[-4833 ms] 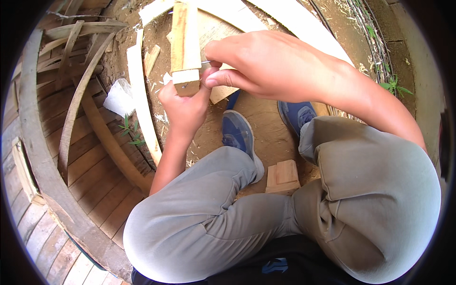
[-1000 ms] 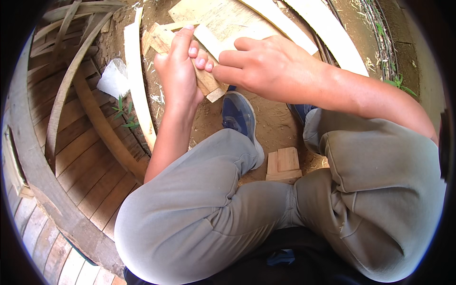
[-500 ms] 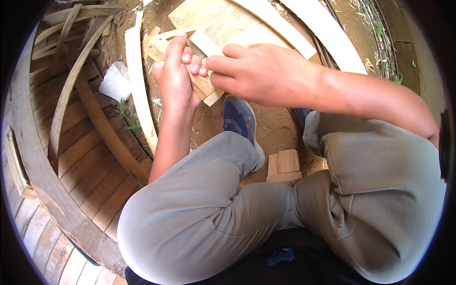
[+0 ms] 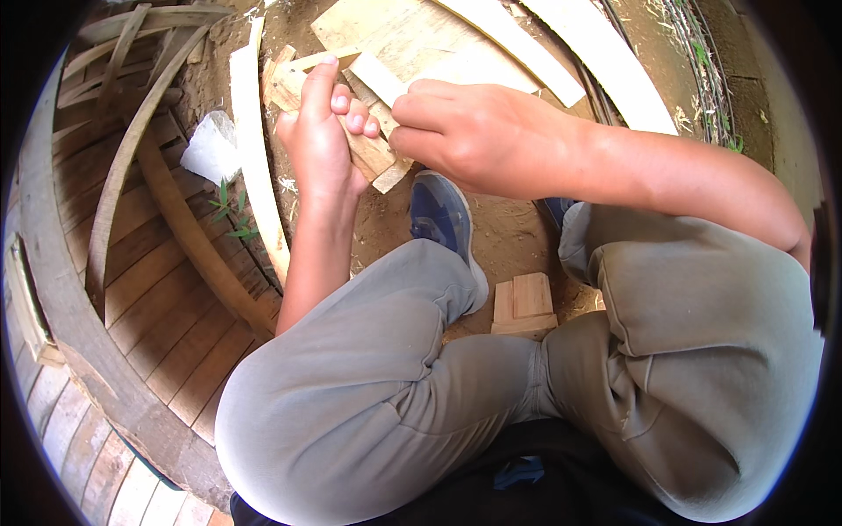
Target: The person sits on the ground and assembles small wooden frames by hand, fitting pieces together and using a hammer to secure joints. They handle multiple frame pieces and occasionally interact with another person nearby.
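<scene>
My left hand (image 4: 323,131) is wrapped round a short, light-brown wooden block (image 4: 372,154), with its thumb pointing up along it. The block slants from upper left to lower right, and part of it is hidden under my fingers. Other pale pieces of wood lie against it, among them a flat strip (image 4: 377,77) just beyond my fingers. Close to the block's right side, my right hand (image 4: 452,131) is closed, its fingertips curled inward. What those fingers hold, if anything, is hidden.
Curved pale planks (image 4: 256,149) lie left and far right on the dirt. A wide board (image 4: 351,26) lies beyond my hands. At left stands a curved wooden frame with slats (image 4: 167,289). A small wooden block (image 4: 524,301) sits between my legs, near my blue shoe (image 4: 438,215).
The wooden block and my left hand have shifted very slightly left. My right hand has moved a little to the right, its fingers curled further in.
</scene>
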